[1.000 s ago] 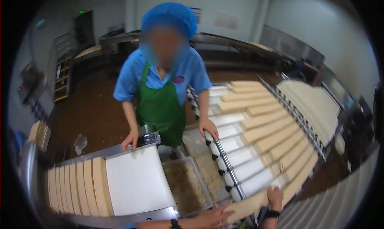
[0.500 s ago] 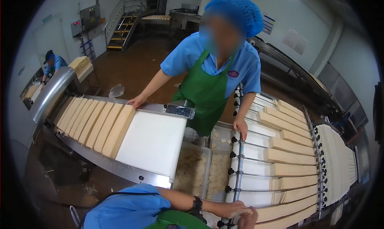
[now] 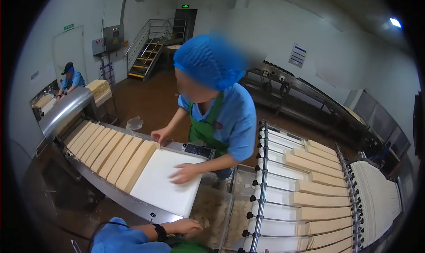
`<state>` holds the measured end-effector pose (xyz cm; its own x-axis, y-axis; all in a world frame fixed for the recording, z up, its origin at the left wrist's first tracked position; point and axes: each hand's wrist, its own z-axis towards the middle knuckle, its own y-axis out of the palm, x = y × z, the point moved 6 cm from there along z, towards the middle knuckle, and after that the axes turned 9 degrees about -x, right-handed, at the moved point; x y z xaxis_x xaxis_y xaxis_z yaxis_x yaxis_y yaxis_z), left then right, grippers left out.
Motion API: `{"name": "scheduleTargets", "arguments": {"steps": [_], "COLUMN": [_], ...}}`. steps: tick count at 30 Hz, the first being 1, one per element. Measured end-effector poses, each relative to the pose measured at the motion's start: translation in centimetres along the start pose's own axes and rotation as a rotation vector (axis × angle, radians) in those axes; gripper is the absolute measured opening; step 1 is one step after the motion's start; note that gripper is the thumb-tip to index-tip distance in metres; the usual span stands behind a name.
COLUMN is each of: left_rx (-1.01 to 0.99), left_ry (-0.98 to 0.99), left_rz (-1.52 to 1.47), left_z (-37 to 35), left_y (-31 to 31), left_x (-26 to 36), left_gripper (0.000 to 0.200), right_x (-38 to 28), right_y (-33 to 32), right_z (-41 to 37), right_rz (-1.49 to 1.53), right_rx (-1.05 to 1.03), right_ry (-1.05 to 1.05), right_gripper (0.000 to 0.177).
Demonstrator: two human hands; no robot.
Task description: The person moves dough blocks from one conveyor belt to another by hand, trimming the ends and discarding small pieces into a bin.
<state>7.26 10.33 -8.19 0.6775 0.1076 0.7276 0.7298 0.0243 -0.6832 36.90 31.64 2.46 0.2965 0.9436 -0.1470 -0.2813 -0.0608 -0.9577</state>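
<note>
My left hand (image 3: 188, 226), below a dark wristband, is over the near end of a bin (image 3: 229, 217) of pale scraps. Its fingers are loosely extended, and I see nothing held in them. A pale scrap (image 3: 205, 222) shows just beyond the fingertips. Only a fingertip of my right hand (image 3: 266, 251) shows at the bottom edge, by the right conveyor (image 3: 276, 220). Long cream, dough-like bars (image 3: 321, 200) lie in its lanes between thin metal rods. More such bars (image 3: 133, 164) stand side by side on the left conveyor (image 3: 166, 173).
Across from me a co-worker (image 3: 234, 116) in a blue hairnet leans over the left conveyor, one hand by the end bar and the other above the white belt. A metal rail (image 3: 264, 178) with black knobs edges the right conveyor. Another person (image 3: 73, 80) works far left.
My left hand has moved left from the right conveyor to the scrap bin; my right has nearly left view. The co-worker has turned and brought a hand from the right rail over the left belt.
</note>
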Motion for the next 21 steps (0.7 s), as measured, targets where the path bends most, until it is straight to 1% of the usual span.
{"name": "scheduleTargets", "arguments": {"steps": [1, 3, 4, 5, 6, 7, 9, 10, 12, 13, 14, 16, 17, 18, 20, 21], "left_rx": [-0.001, -0.086, -0.091, -0.041, 0.017, 0.016, 0.062, 0.067, 0.103, 0.129, 0.157, 0.21, 0.227, 0.243, 0.285, 0.317], "left_ry": [-0.007, -0.116, -0.133, -0.123, -0.11, -0.118, -0.079, -0.093, -0.066, -0.072, -0.082, -0.12, -0.13, -0.134, -0.175, -0.172], "left_rz": [-0.014, -0.052, -0.082, -0.08, -0.065, -0.077, -0.15, -0.173, -0.191, -0.188, -0.184, -0.214, -0.215, -0.208, -0.261, -0.266], "left_z": [-0.2, -1.0, -1.2, -1.2, -1.1, -0.9, -0.9, -1.0, -1.7, -2.1, -2.5, -3.4, -3.9, -4.3, -5.8, -6.4], "left_y": [0.3, 0.8, 1.2, 1.4, 0.9, 0.7, 0.7, 0.3, -0.8, -1.2, -1.6, -2.8, -3.2, -3.8, -4.8, -5.3], "left_x": [0.1, 0.0, 0.2, 0.5, 0.6, 0.6, 1.1, 1.3, 2.1, 2.1, 2.1, 2.2, 2.0, 1.8, 1.8, 1.6], "left_gripper": [0.031, 0.03, 0.03, 0.031, 0.031, 0.031, 0.031, 0.031, 0.028, 0.028, 0.029, 0.028, 0.027, 0.027, 0.026, 0.026], "right_x": [0.0, 0.2, 1.7, 1.3, -0.2, -0.4, 0.0, 0.2, 0.1, 0.2, 0.6, 1.3, 1.5, 0.9, 1.2, -1.0], "right_y": [-0.1, 0.2, 0.9, 0.7, -0.6, -0.1, 0.5, 0.6, -0.1, -0.6, -0.6, 0.3, 0.6, 0.7, 2.0, 1.0], "right_z": [-0.1, -0.2, -0.4, -1.1, 0.1, 0.3, 0.4, 0.5, 1.3, 2.4, 2.9, 3.8, 4.3, 4.9, 6.1, 6.8], "right_rz": [0.001, -0.083, -0.064, -0.134, -0.201, -0.201, -0.163, -0.166, -0.143, -0.025, -0.019, 0.188, 0.232, 0.234, 0.469, 0.409], "right_rx": [-0.016, -0.031, -0.07, -0.065, -0.043, -0.056, 0.046, 0.022, 0.048, 0.051, 0.012, -0.092, -0.086, -0.114, -0.311, -0.246], "right_ry": [-0.003, 0.045, 0.304, 0.28, 0.253, 0.248, 0.287, 0.274, 0.059, -0.013, -0.043, -0.039, 0.066, 0.041, 0.26, 0.254], "right_gripper": [0.029, 0.024, 0.023, 0.023, 0.024, 0.024, 0.022, 0.022, 0.02, 0.02, 0.02, 0.022, 0.022, 0.022, 0.031, 0.02]}}
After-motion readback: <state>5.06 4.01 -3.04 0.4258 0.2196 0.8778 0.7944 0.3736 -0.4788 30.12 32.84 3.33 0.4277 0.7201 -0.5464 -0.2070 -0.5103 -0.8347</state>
